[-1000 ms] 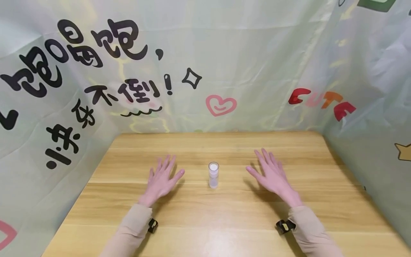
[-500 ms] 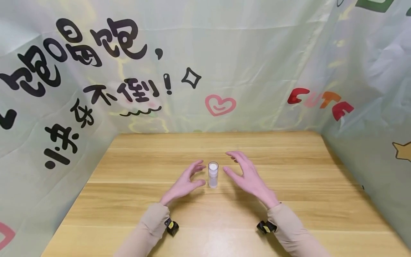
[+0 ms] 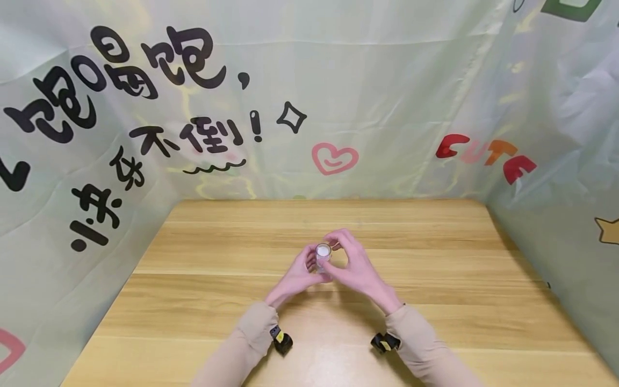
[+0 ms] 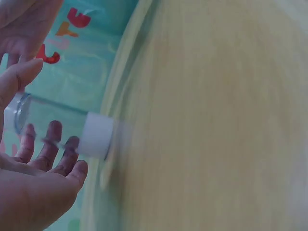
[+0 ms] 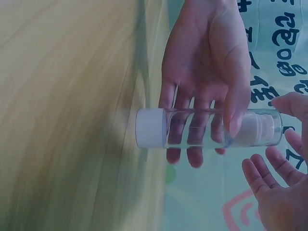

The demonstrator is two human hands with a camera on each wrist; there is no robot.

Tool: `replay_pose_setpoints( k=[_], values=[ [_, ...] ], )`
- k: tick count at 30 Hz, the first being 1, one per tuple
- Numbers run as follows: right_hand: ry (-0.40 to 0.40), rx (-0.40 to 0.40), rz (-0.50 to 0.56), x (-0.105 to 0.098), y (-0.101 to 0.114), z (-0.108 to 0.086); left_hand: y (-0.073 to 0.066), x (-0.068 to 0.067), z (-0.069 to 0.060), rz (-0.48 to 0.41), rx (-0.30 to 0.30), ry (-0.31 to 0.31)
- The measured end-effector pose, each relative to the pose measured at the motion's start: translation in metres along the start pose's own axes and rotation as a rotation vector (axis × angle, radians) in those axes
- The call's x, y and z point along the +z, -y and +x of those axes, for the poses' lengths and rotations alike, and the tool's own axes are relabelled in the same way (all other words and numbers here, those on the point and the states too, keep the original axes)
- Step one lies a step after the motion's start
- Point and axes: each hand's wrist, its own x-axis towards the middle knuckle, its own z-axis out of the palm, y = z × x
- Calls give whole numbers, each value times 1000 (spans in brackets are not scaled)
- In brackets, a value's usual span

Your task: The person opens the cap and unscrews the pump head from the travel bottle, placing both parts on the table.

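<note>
Left hand (image 3: 299, 274) and right hand (image 3: 359, 269) have come inward from either side since half a second ago, meeting at the clear bottle (image 5: 209, 130).
From my station I see it upright near the middle of the tabletop (image 3: 193, 290); whether its white base (image 5: 151, 127) touches, I can't tell. Left fingers grasp it, thumb opposite; right fingers curve about its top, their grip unclear.

There is one bottle (image 5: 207, 129), one surface (image 3: 208, 236), two sleeves (image 3: 417, 333), two little black boxes (image 3: 282, 342) and two grips, one left hand (image 3: 300, 272) and one right hand (image 3: 361, 270). On the cloth (image 3: 387, 80) are four coloured letters (image 3: 497, 148), one smiley heart (image 3: 333, 163), one black star (image 3: 284, 120) and one yellow star (image 3: 610, 231).
</note>
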Motion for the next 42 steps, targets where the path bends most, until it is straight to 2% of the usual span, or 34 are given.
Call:
replay_pose_setpoints(
  k=[5,10,15,19,26,35,42],
  values=[
    [-4,-17,30,3,-2,0,6,8,5,-23,2,-41],
    [-5,-28,46,5,-2,0,9,14,10,-4,14,-66],
    [3,-13,26,7,-2,-1,13,19,16,-2,36,-90],
    [-6,-5,-5,8,-2,-1,15,22,21,0,75,-86],
    [14,33,34,8,-1,-1,6,24,16,-22,106,-103],
    [21,33,35,6,-1,0,25,25,25,17,98,-128],
    [21,47,29,4,0,-1,25,26,24,37,138,-146]
  ],
)
